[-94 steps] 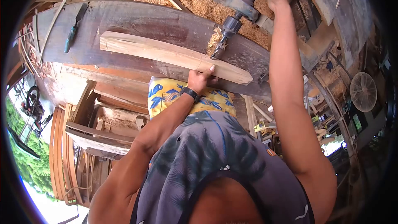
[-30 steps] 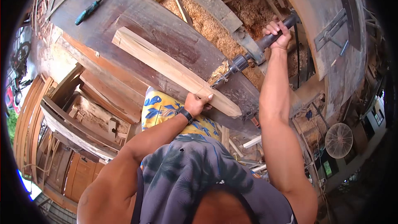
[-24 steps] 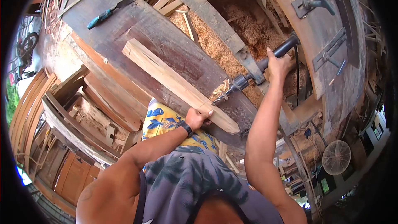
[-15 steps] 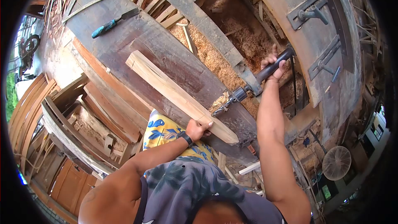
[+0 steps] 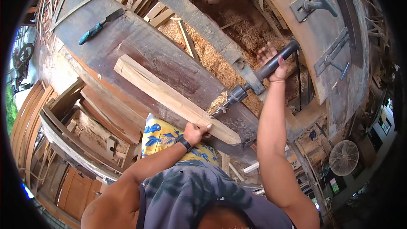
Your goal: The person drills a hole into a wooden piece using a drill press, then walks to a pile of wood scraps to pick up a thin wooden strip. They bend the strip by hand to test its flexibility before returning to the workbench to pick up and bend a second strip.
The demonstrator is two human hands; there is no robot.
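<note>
A long pale wooden piece (image 5: pixel 169 95) lies slantwise on the worn workbench (image 5: pixel 140 29). My left hand (image 5: pixel 196 134) is closed on its edge near the right end, thumb on top. Beside that spot, the twist drill bit (image 5: pixel 219 110) points at the wood with curled shavings around it; whether its tip is inside the wood is hard to tell. A drill chuck (image 5: pixel 238 93) holds the bit, in line with a black cylindrical shaft (image 5: pixel 277 60). My right hand (image 5: pixel 273 65) is under this shaft, fingers stretched and spread beyond it, thumb against the near side.
A blue-handled chisel-like tool (image 5: pixel 99 27) lies on the bench at upper left. Wood shavings (image 5: pixel 203 51) fill the gap behind the beam (image 5: pixel 212 32). Metal clamps (image 5: pixel 318 6) sit at upper right, a round fan (image 5: pixel 344 158) at lower right, and curved boards (image 5: pixel 76 144) on the left.
My right hand's fingers have spread wider around the shaft. My left hand still grips the wood against the bit. The whole view has shifted slightly.
</note>
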